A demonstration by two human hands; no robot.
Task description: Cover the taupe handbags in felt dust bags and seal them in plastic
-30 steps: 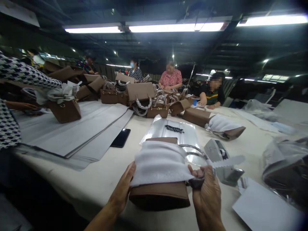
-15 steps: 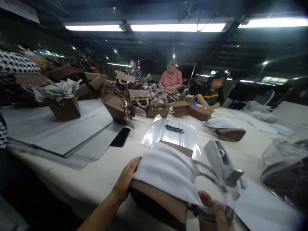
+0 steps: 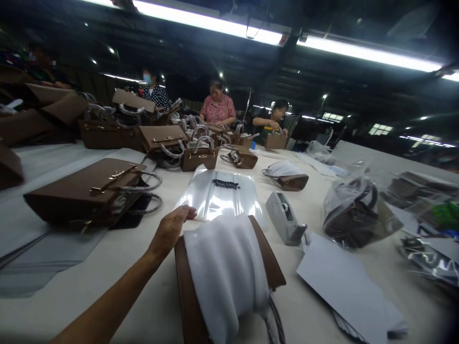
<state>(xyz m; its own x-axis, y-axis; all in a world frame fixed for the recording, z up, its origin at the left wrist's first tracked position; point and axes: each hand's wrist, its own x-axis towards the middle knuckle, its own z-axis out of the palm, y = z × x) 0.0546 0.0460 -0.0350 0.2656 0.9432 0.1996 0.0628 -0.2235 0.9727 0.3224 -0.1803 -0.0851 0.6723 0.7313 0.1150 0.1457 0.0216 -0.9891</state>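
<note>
A brown handbag lies on its side in front of me, a white soft sheet wrapped over its middle. Its plastic-wrapped handles point down toward the near edge of the view. My left hand is off the handbag, its fingers stretched out over the near left edge of a stack of clear plastic bags. Whether the fingertips touch the plastic is hard to make out. A bundle of small black pieces rests on that stack. My right hand is out of view.
A grey tape dispenser stands right of the handbag, near white paper sheets. Another brown handbag lies at left, partly over a dark phone. A plastic-covered bag sits at right. Several co-workers stand behind piled handbags.
My left hand has left the handbag and moved to the plastic stack. The handbag is turned, and my right hand has gone from view. The view has swung right; another handbag now lies over the phone.
</note>
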